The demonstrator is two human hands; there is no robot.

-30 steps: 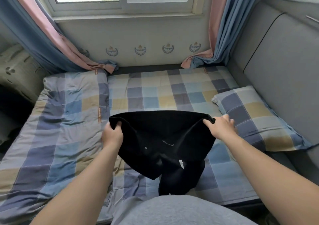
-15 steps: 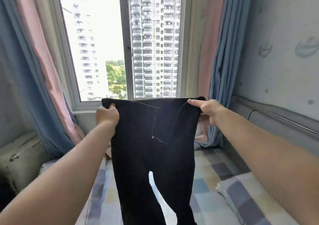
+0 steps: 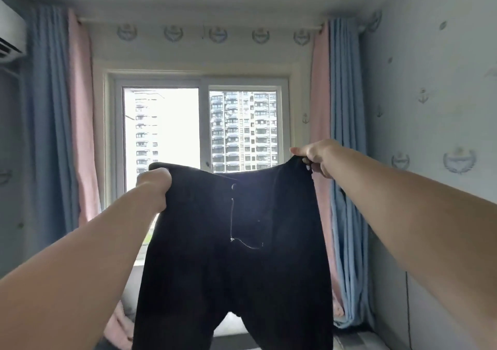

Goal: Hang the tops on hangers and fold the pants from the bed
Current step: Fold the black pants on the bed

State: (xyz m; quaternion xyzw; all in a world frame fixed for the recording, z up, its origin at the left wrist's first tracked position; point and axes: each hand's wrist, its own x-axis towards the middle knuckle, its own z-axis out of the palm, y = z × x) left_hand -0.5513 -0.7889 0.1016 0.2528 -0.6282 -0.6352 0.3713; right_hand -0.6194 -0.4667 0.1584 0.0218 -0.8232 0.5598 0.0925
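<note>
The pants (image 3: pixel 236 255) hang in the middle, in front of the window (image 3: pixel 200 132). The left hand (image 3: pixel 153 185) grips the waistband at its left corner and the right hand (image 3: pixel 313 156) grips it at its right corner, slightly higher. The window sits behind them between the left curtains (image 3: pixel 59 121) and the right curtains (image 3: pixel 338 124); an air conditioner (image 3: pixel 10 35) is mounted high at the far left, beside the left curtains, and a side wall (image 3: pixel 430 107) runs along the right.

No writing can be read — the wallpaper crests (image 3: pixel 459 160) are too blurred to tell.
</note>
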